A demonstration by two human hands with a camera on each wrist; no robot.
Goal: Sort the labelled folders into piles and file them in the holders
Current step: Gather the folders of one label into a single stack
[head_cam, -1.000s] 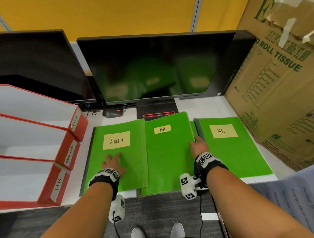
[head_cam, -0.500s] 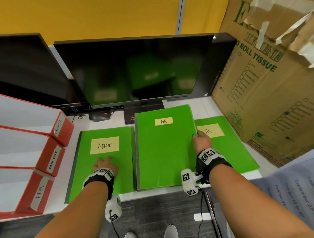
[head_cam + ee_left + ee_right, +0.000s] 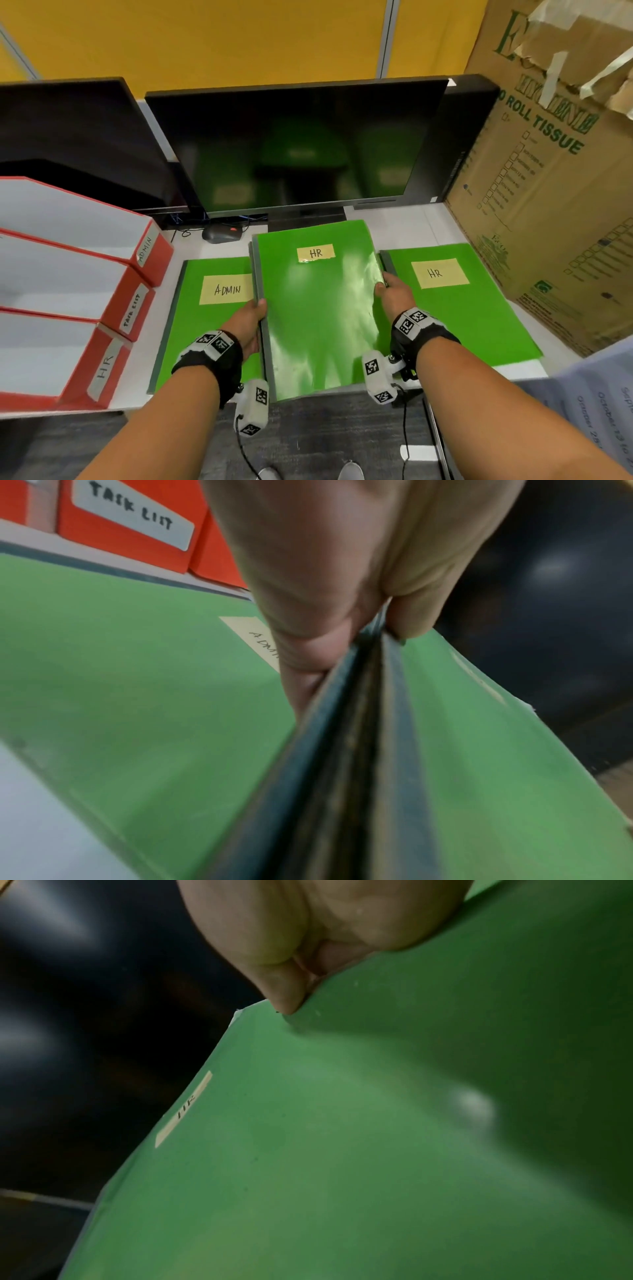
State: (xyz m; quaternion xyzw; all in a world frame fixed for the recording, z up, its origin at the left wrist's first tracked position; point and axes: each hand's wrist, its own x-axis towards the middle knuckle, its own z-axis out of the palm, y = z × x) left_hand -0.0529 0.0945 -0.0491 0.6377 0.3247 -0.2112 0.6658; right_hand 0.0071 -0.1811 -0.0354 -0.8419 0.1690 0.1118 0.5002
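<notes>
A stack of green folders topped by one labelled HR (image 3: 318, 308) is held above the desk between both hands. My left hand (image 3: 251, 320) pinches its spine edge (image 3: 373, 647), thumb on top. My right hand (image 3: 390, 291) grips the opposite edge (image 3: 294, 999). A green ADMIN folder (image 3: 209, 308) lies flat on the desk to the left, partly under the stack. Another green HR folder (image 3: 455, 301) lies flat to the right. Three red and white holders stand at the left, labelled ADMIN (image 3: 147, 246), TASK LIST (image 3: 132, 313) and HR (image 3: 104, 366).
Two dark monitors (image 3: 294, 147) stand at the back with a mouse (image 3: 219, 233) below them. A large cardboard box (image 3: 555, 164) blocks the right side. The white desk's front edge (image 3: 68, 411) runs near my wrists.
My left hand left the ADMIN folder and took the spine of the HR stack. The stack now sits higher, between both hands, and no longer overlaps the right HR folder.
</notes>
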